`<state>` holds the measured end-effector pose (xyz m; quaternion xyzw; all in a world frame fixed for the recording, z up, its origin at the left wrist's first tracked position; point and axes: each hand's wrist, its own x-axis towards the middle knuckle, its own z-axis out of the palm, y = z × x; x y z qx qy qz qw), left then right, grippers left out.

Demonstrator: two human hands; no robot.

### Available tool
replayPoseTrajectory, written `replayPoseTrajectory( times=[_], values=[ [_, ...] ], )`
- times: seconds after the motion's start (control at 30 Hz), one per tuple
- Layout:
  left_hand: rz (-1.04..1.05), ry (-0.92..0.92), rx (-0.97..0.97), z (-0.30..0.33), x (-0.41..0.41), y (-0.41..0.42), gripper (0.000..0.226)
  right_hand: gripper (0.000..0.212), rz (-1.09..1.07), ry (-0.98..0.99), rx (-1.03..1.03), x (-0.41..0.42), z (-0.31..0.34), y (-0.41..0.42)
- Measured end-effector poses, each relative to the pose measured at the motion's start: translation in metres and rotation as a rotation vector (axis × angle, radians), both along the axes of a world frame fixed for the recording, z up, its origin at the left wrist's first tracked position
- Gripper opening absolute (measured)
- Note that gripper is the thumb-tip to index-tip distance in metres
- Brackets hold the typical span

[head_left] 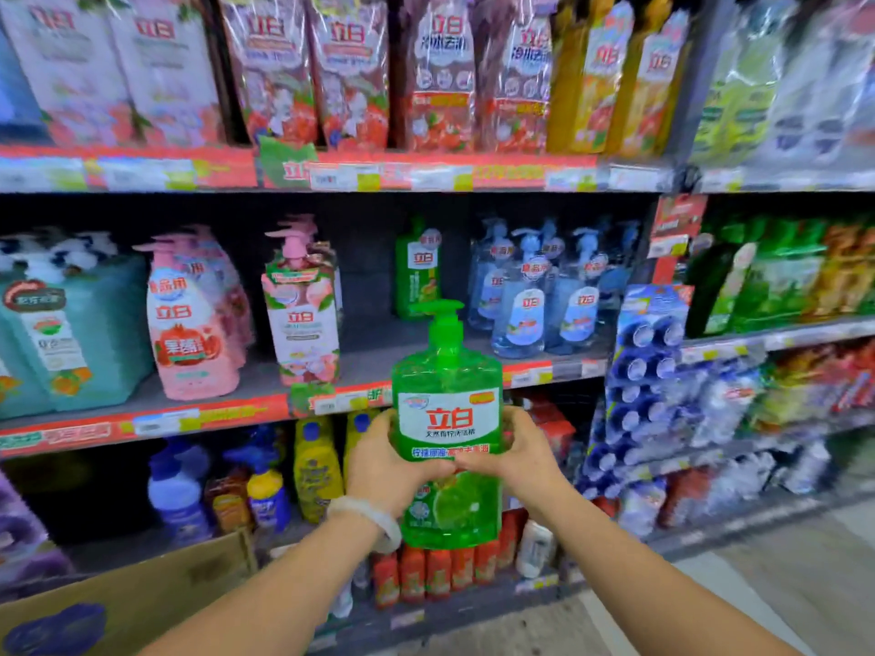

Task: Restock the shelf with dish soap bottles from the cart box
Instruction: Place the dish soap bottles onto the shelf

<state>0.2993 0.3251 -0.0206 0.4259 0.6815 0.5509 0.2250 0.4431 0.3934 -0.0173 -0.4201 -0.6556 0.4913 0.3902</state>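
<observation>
Green dish soap bottle [447, 419] held upright at centre frame, just in front of the middle shelf's edge [142, 423]. Long axis vertical, pump head on top with its spout aimed toward the left of the frame, label facing the camera.

Left hand [383, 459] and right hand [518, 454] clamped on the bottle's waist from either side, thumbs meeting across the front of the label, fingers wrapped behind. Pale bangle [367, 518] on the left wrist.

Open gap on the middle shelf directly behind, between the pink peach-label bottle [303, 319] to the left and the clear blue bottles [544, 295] to the right; one smaller green bottle [419, 272] standing deep at the back of that gap.

Best done by lifting just enough for the base to clear the price rail, keeping the bottle plumb, sliding straight back into the gap with label forward, then releasing only once the base sits flat. Probably worth minding the pump against the shelf above.

Cardboard cart box [142, 603] at lower left of the frame.
</observation>
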Motion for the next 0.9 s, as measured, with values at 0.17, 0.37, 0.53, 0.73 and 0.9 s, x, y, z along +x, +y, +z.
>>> replayPoseTrajectory(
  times=[0.17, 0.37, 0.53, 0.73, 0.9],
  values=[
    [-0.013, 0.005, 0.083, 0.020, -0.011, 0.050, 0.066, 0.066, 0.011, 0.049, 0.050, -0.013, 0.017, 0.053],
    [0.038, 0.085, 0.179, 0.043, -0.060, 0.126, 0.079, 0.069, 0.066, 0.063, 0.127, -0.068, 0.041, 0.138],
    [0.077, 0.082, 0.174, 0.050, -0.111, 0.194, 0.077, 0.068, 0.087, 0.063, 0.122, -0.127, 0.043, 0.213],
    [0.147, 0.056, 0.123, 0.030, -0.153, 0.251, 0.075, 0.070, 0.115, 0.045, 0.060, -0.178, 0.023, 0.272],
    [0.188, 0.048, 0.083, 0.015, -0.172, 0.280, 0.072, 0.064, 0.133, 0.027, 0.065, -0.203, 0.012, 0.304]
  ],
)
